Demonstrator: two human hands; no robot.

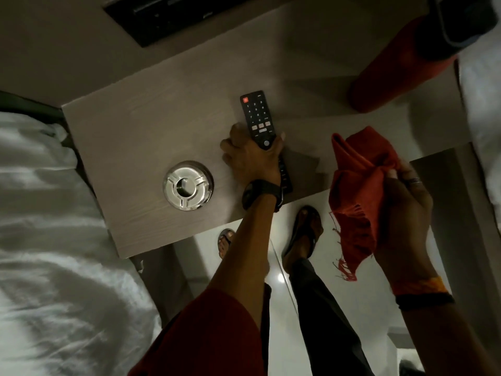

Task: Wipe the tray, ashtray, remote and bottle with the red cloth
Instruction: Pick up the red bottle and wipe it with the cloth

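Note:
My left hand (250, 158) grips a black remote (257, 118) around its middle, buttons facing up, over the wooden bedside table (141, 131). The remote's lower end sticks out below my wrist. My right hand (404, 202) holds a bunched red cloth (355, 180) with a frayed fringe, to the right of the remote and apart from it, above the table's front edge. A shiny metal ashtray (187, 185) sits on the table to the left of my left hand. A tall red bottle (393, 71) with a dark cap stands at the back right. I see no tray.
White bedding (40, 213) lies along the left side, and more white bedding (485, 104) at the right. A dark panel (162, 14) is set in the wall behind the table. My feet in sandals (303, 234) stand on the pale floor below the table edge.

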